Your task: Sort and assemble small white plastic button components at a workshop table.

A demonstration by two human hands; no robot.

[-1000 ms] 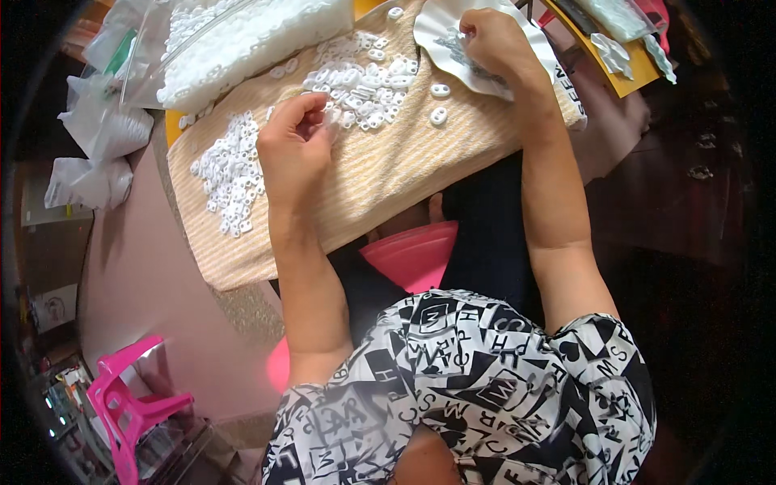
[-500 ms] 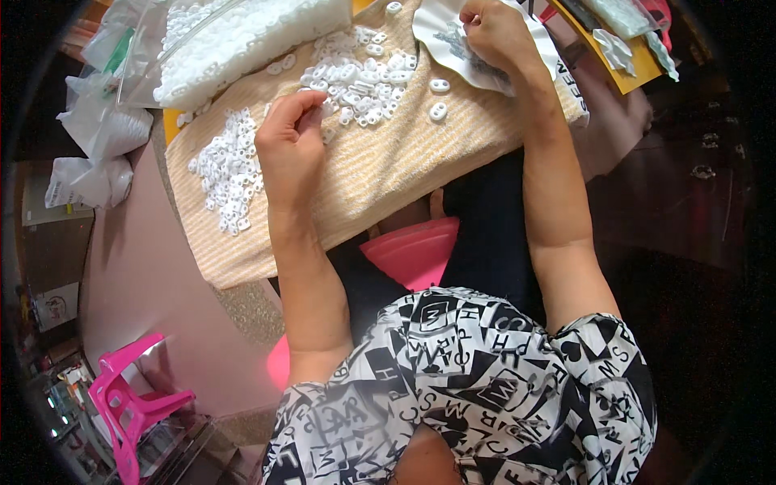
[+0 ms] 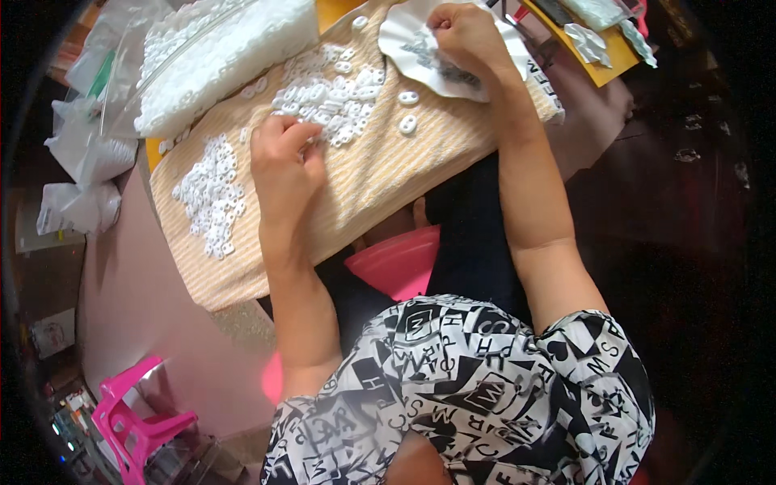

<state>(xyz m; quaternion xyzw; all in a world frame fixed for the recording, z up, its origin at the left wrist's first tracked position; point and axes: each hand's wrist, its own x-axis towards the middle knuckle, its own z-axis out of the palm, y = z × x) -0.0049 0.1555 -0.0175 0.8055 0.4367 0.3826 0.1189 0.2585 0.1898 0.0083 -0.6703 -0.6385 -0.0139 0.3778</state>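
My left hand (image 3: 288, 166) is curled, thumb and fingers drawn together at the near left edge of a pile of small white oval plastic pieces with two holes (image 3: 331, 105). Whatever its fingertips hold is hidden. To its left lies a second pile of the same white pieces (image 3: 212, 194). Over a white wavy-edged dish (image 3: 398, 50) at the far right, my right hand (image 3: 469, 36) has its fingers pinched. Small grey metallic-looking bits (image 3: 457, 74) lie in the dish beneath it; I cannot make out what the pinch holds.
A yellow-and-white striped cloth (image 3: 380, 174) covers the work surface. Two separate white pieces (image 3: 408, 111) lie near the dish. A large clear bag of white pieces (image 3: 230, 65) stands at the back left. A pink stool (image 3: 133, 420) is on the floor at lower left.
The whole view has shifted slightly. My left hand has moved a little right along the near edge of the middle pile. My right hand stays over the dish.
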